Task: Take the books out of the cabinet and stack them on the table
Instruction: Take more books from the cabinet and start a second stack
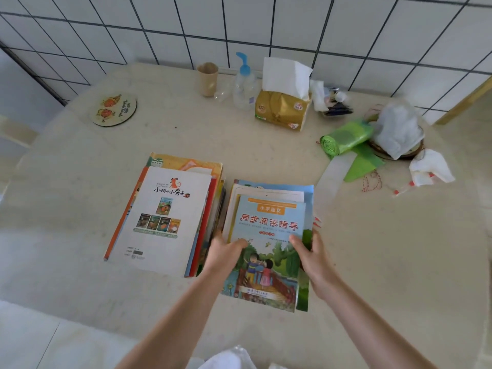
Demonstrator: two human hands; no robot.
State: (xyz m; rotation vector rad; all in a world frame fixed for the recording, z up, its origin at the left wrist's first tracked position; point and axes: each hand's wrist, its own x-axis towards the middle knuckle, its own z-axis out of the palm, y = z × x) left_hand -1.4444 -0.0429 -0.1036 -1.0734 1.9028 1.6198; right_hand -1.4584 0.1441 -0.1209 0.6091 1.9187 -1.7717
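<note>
A person's 2 hands grip a thin pile of books lying on the pale surface: the left hand pinches its left edge, the right hand its right edge, fingers hidden beneath. Just beside it lies a taller stack, topped by a white cover. Blurred clutter lines the back: tissue pack, pump bottle, cup.

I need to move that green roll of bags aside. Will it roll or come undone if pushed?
The green roll of bags lies on its side, so it would likely roll. Its loose tail is already unwound across the table, so it may unspool further. It looks light and soft.
</note>
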